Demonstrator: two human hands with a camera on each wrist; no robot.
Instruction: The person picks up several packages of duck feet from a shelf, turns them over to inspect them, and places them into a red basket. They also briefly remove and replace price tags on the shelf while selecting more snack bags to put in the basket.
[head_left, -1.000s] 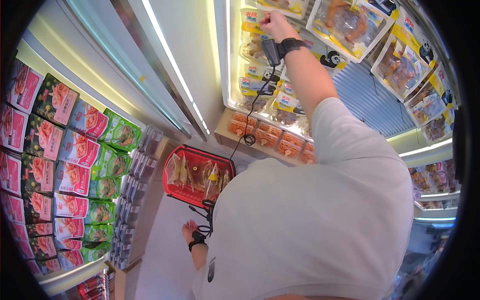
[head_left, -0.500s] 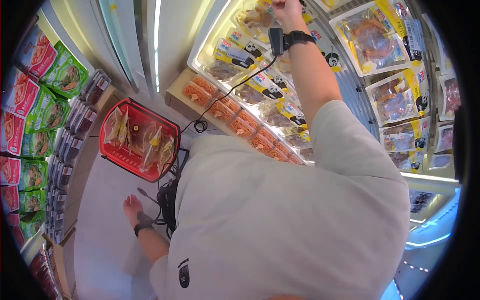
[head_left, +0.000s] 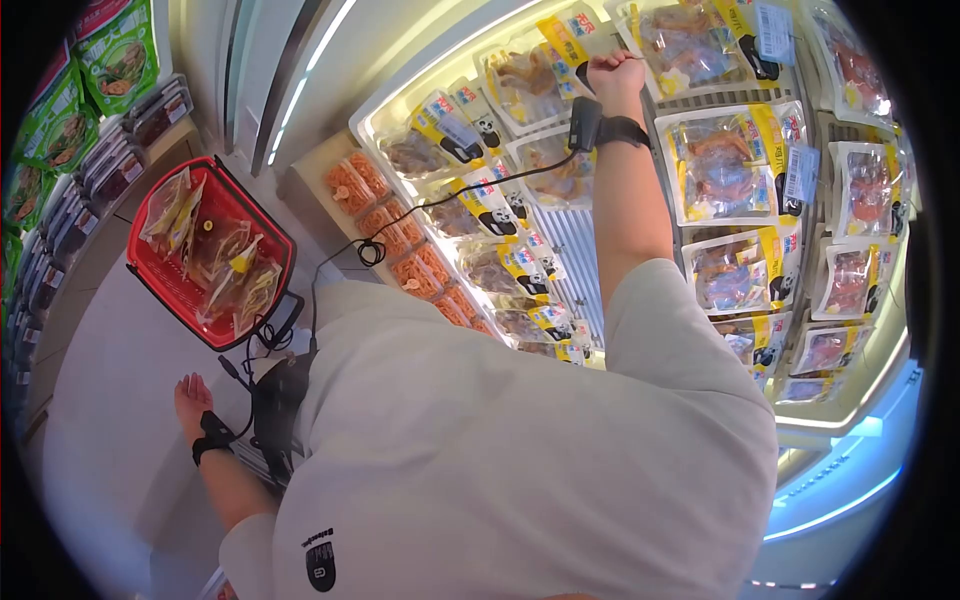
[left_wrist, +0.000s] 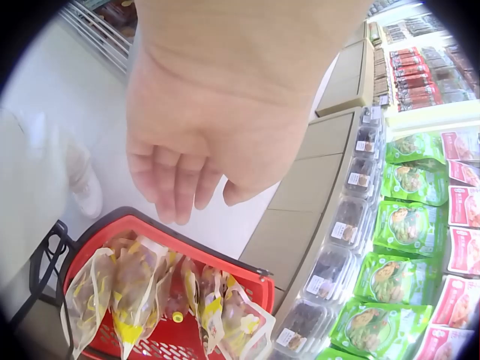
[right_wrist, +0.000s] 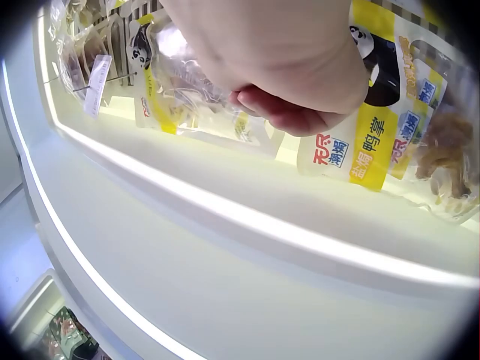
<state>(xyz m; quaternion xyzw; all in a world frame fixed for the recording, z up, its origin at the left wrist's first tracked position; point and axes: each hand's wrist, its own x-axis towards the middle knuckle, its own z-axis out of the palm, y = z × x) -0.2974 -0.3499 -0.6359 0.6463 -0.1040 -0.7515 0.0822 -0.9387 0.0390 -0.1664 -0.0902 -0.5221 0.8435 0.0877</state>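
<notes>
My right hand [head_left: 617,82] is raised at the shelf display, among sealed trays and bags with yellow bands and panda prints. In the right wrist view its fingers [right_wrist: 274,112] are curled toward the palm, with nothing showing between them. Right beside them is a white-and-yellow food package [right_wrist: 371,146]; a clear-windowed package [right_wrist: 199,97] lies on the other side. My left hand [left_wrist: 214,127] hangs low with relaxed fingers and holds nothing. Below its fingertips in the left wrist view is a red shopping basket [left_wrist: 180,244] containing several clear food bags [left_wrist: 135,292].
Orange-filled clear boxes [head_left: 420,272] line the lower shelf edge. On the opposite side stand green food pouches [left_wrist: 409,229] and dark-filled clear boxes [left_wrist: 330,270]. A black cable [head_left: 480,187] runs from my right wrist across to my waist.
The head view has swung right, so the basket now appears further left. My right hand has travelled along the display, its fingers still curled; the left stays low and relaxed.
</notes>
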